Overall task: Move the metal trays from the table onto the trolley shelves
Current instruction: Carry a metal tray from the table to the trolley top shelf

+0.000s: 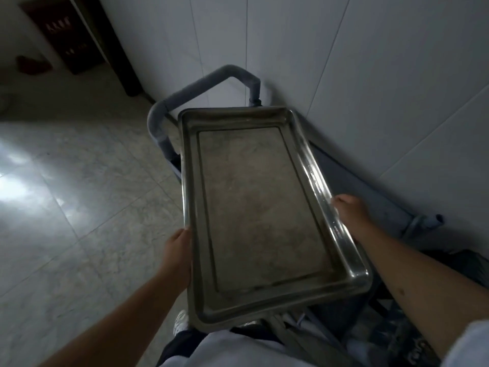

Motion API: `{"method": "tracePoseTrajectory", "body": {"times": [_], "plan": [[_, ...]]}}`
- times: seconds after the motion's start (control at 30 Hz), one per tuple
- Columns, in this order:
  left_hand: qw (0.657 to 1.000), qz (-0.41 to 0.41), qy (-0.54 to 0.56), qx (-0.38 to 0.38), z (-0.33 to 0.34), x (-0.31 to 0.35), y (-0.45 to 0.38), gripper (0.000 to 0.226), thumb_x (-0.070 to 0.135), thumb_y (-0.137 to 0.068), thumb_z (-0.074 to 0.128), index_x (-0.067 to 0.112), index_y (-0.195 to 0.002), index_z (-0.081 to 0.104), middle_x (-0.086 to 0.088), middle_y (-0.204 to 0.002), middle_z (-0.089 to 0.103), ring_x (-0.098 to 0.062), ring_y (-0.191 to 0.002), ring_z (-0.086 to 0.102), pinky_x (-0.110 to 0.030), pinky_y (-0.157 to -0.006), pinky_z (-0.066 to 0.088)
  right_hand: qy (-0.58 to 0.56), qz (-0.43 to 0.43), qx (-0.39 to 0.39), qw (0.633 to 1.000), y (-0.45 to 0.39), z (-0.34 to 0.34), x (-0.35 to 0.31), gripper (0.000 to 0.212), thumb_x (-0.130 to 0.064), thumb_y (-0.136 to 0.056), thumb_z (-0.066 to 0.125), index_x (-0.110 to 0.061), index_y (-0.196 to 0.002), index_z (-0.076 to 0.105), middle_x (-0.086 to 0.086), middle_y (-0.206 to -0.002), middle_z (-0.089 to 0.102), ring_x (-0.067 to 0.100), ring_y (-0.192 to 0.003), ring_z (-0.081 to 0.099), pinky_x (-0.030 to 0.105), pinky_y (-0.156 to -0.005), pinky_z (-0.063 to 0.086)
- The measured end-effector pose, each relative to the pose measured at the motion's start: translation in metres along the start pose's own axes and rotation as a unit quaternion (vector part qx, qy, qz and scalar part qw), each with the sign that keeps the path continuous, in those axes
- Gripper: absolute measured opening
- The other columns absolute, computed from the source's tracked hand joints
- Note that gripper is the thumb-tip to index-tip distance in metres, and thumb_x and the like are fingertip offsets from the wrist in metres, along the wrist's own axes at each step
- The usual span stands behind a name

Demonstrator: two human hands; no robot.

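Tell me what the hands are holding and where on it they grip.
A metal tray, held by its two long side rims: the left hand on the left rim, the right hand on the right rim.

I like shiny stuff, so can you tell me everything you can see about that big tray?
The tray is a long rectangle of dull, worn silver metal with rounded corners, a raised rim and a flat, stained, empty bottom. It sits roughly level, held above the grey trolley. The left hand grips one long edge, the right hand grips the other. Light glints along the right rim.
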State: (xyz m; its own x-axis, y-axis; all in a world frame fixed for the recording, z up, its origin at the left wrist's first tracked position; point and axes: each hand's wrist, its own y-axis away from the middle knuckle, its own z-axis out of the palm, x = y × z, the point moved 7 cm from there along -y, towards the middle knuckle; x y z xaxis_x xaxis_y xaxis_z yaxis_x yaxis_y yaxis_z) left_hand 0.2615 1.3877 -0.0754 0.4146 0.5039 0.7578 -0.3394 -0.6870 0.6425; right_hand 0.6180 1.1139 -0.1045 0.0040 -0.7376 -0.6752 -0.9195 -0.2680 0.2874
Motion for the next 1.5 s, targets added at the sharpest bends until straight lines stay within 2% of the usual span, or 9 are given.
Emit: {"method": "tracePoseTrajectory", "body": {"times": [0.1,0.53,0.7,0.87,1.0,1.17,1.27,1.37,1.5], "plan": [[1.000,-0.015,0.010,-0.025,0.018,-0.002,0.011,0.031,0.024,-0.105,0.048,-0.001,-0.108,0.066,-0.029,-0.102,0.069,-0.043,-0.094,0.068,-0.058,-0.090,0.056,0.004,0.001,-0.009,1.000,-0.019,-0.007,0.006,0.023,-0.018,-0.091,0.061,0.002,-0.090,0.071,0.024,-0.087,0.069,0.025,-0.078,0.058,0.039,-0.075,0.049],[0.979,-0.054,-0.099,-0.167,0.056,-0.027,0.028,0.030,0.024,-0.105,0.045,0.002,-0.105,0.066,-0.011,-0.080,0.066,-0.019,-0.066,0.061,-0.031,-0.064,0.042,0.166,-0.032,-0.008,0.986,-0.036,-0.038,0.013,0.036,-0.043,-0.096,0.052,-0.012,-0.108,0.066,0.022,-0.111,0.068,0.037,-0.094,0.063,0.037,-0.077,0.046],[0.965,-0.029,-0.175,-0.192,0.067,-0.026,0.028,0.026,0.021,-0.104,0.049,0.001,-0.095,0.063,-0.015,-0.079,0.064,-0.018,-0.061,0.059,-0.027,-0.057,0.036,0.193,0.025,0.048,0.980,0.041,-0.074,0.051,0.058,-0.040,-0.086,0.069,-0.006,-0.132,0.057,0.025,-0.130,0.056,0.042,-0.119,0.052,0.046,-0.099,0.043],[0.959,-0.063,-0.150,-0.234,0.072,-0.024,0.031,0.022,0.017,-0.102,0.050,0.003,-0.092,0.063,-0.012,-0.075,0.063,-0.020,-0.063,0.055,-0.029,-0.059,0.033,-0.064,0.212,0.159,0.962,0.144,-0.083,0.101,0.061,-0.025,-0.082,0.077,0.002,-0.132,0.054,0.028,-0.133,0.055,0.042,-0.120,0.054,0.046,-0.100,0.046],[0.961,-0.059,-0.130,-0.235,0.067,-0.002,0.013,0.023,0.025,-0.102,0.052,0.009,-0.090,0.063,-0.008,-0.078,0.065,-0.020,-0.069,0.056,-0.030,-0.061,0.032,-0.456,0.306,0.086,0.832,0.201,-0.027,0.092,0.011,-0.022,-0.088,0.071,-0.022,-0.099,0.068,-0.006,-0.090,0.073,0.008,-0.072,0.070,0.027,-0.063,0.050],[0.982,-0.036,-0.069,-0.172,0.054,0.046,-0.047,0.018,0.027,-0.100,0.057,0.014,-0.088,0.060,-0.006,-0.082,0.062,-0.016,-0.071,0.059,-0.021,-0.049,0.042,-0.431,0.300,0.134,0.840,0.229,0.005,0.078,0.043,-0.037,-0.093,0.065,-0.018,-0.130,0.052,-0.003,-0.122,0.059,0.019,-0.110,0.058,0.038,-0.093,0.048],[0.983,-0.015,-0.071,-0.167,0.053,0.062,-0.076,0.018,0.017,-0.102,0.053,0.013,-0.085,0.058,-0.005,-0.068,0.063,-0.010,-0.051,0.061,-0.014,-0.040,0.044,-0.461,0.349,0.099,0.810,0.248,0.041,0.064,0.022,-0.034,-0.098,0.057,-0.015,-0.103,0.066,0.013,-0.107,0.069,0.030,-0.098,0.065,0.044,-0.082,0.056],[0.977,-0.007,-0.093,-0.191,0.054,0.066,-0.090,0.021,0.012,-0.102,0.051,0.011,-0.082,0.057,-0.001,-0.052,0.063,-0.007,-0.041,0.059,-0.016,-0.038,0.045,-0.388,0.344,0.153,0.841,0.264,0.054,0.055,0.023,-0.028,-0.101,0.052,-0.010,-0.098,0.065,0.029,-0.107,0.065,0.046,-0.099,0.063,0.060,-0.089,0.054],[0.969,0.017,-0.100,-0.225,0.053,0.066,-0.093,0.023,0.011,-0.102,0.053,0.009,-0.078,0.056,-0.003,-0.053,0.063,-0.008,-0.043,0.061,-0.016,-0.038,0.043,-0.448,0.344,0.203,0.800,0.263,0.053,0.055,0.018,-0.022,-0.100,0.055,-0.015,-0.102,0.070,0.016,-0.099,0.070,0.034,-0.090,0.067,0.049,-0.080,0.058]]}}
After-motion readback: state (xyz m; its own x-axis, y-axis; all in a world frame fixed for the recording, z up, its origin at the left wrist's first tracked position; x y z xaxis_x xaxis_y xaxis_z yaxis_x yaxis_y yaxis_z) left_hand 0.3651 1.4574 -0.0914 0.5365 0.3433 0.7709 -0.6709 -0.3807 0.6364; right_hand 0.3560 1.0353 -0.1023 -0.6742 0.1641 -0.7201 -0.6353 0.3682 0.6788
